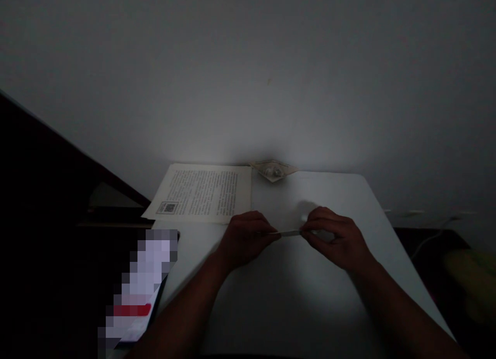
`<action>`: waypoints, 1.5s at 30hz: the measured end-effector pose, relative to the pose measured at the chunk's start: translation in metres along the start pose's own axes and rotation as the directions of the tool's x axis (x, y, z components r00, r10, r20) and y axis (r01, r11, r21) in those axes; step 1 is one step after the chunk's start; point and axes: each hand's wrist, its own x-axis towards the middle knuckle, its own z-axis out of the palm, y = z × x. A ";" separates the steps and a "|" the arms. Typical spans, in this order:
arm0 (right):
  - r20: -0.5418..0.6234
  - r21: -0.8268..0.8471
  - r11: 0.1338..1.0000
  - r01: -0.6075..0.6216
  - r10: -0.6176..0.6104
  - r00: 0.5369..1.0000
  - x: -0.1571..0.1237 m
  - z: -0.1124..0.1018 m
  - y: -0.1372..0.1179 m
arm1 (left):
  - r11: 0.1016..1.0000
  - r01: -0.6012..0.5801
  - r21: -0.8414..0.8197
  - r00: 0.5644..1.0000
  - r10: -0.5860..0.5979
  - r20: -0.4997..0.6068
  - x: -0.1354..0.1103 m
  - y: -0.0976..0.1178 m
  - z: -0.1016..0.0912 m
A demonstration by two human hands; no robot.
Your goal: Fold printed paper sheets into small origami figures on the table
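The scene is dim. My left hand (248,237) and my right hand (335,237) meet over the middle of a white table (294,292). Both are closed in a pinch on the two ends of a small, thin, pale strip (289,233) that stretches level between them, just above the tabletop. What the strip is made of I cannot make out. A soft shadow lies on the table behind the right hand.
A printed sheet (201,192) with a square code lies at the table's far left. A small folded paper piece (274,170) sits against the wall. A dark device with a blurred screen (143,286) is at the left edge. A white cable (426,240) runs on the right.
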 end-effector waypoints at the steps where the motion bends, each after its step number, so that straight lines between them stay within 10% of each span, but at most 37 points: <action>1: 0.012 0.027 0.999 -0.025 0.024 1.000 -0.001 -0.001 0.001 | 1.000 0.011 -0.003 1.000 -0.011 0.003 0.001 0.001 0.000; 14: 0.114 0.133 0.852 -0.506 0.494 0.862 -0.004 0.009 0.016 | 0.900 0.409 0.152 0.894 -0.429 0.130 0.007 0.002 0.001; 23: 0.119 -0.266 0.930 -0.254 0.293 0.949 -0.001 0.016 0.013 | 0.687 0.179 0.704 0.939 -0.334 0.088 0.002 0.003 0.012; 34: 0.180 -0.483 0.873 -0.064 0.170 0.969 -0.001 0.021 0.005 | 0.756 0.010 0.655 0.960 -0.190 0.204 0.001 0.006 0.027; 45: 0.213 -0.397 0.897 -0.196 0.298 0.931 0.001 0.025 0.004 | 0.669 -0.003 0.743 0.951 -0.227 0.208 0.003 0.001 0.033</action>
